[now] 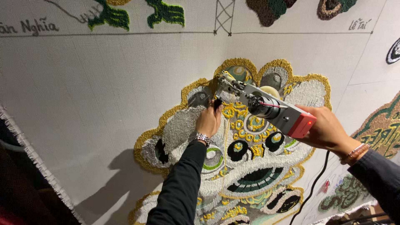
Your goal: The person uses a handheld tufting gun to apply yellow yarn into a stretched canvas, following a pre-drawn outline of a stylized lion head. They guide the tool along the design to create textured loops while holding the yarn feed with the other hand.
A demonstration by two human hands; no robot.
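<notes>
Tufting gun point(266, 109), grey metal body with a red rear end, black motor cylinder and cream gear wheel, is tilted with its needle tip pressed against the tufted lion-head design point(246, 166) on the stretched cloth point(96, 96). Right hand point(325, 130) wraps the rear of the gun, fingers closed around it; beaded bracelet on the wrist. Left hand point(209, 121) is curled near the needle end, fingers pressed together around a dark front grip, touching the cloth; metal wristwatch point(203, 138) above a black sleeve. Design is looped pile: mustard-yellow fuzzy outline, white and grey fill, black ovals, green rings, yellow curls. Cloth is pale woven backing, coarse grid texture, with black drawn lines. More tufted patches at top edge and right side. Frayed white fringe point(29, 154) runs along the left edge. Black cable point(312, 187) hangs down at lower right.
</notes>
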